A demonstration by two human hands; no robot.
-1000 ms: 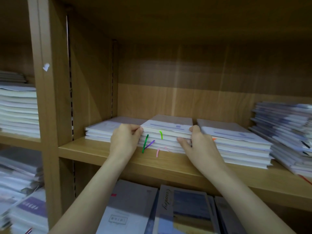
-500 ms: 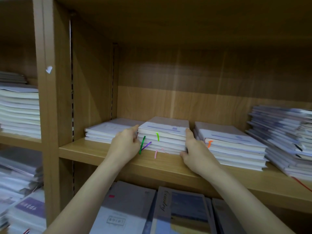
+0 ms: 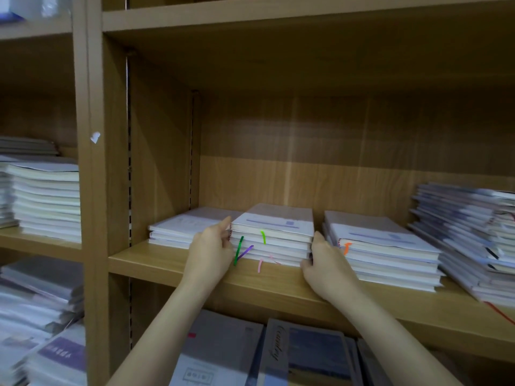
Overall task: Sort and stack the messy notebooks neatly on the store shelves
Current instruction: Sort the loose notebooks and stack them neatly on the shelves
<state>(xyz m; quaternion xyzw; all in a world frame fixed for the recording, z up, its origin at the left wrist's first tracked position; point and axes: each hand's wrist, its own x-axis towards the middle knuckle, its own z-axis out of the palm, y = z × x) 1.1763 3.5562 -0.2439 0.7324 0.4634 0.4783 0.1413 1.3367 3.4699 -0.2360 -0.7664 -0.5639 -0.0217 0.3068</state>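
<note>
Both hands, left hand (image 3: 211,253) and right hand (image 3: 324,264), press relaxed fingers against opposite sides of the middle stack of white ribbon-marked notebooks (image 3: 274,240) on the wooden shelf (image 3: 156,260).

1. Left hand (image 3: 211,253) and forearm are bare; no sleeve shows anywhere along the arm up to the picture's edge.
2. Right hand (image 3: 327,264) and forearm are likewise bare.
3. The fingers are slender, the forearms slim.

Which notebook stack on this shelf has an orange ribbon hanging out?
The stack just right of the right hand. The middle stack between both hands shows green, purple and pink ribbons instead.
</note>
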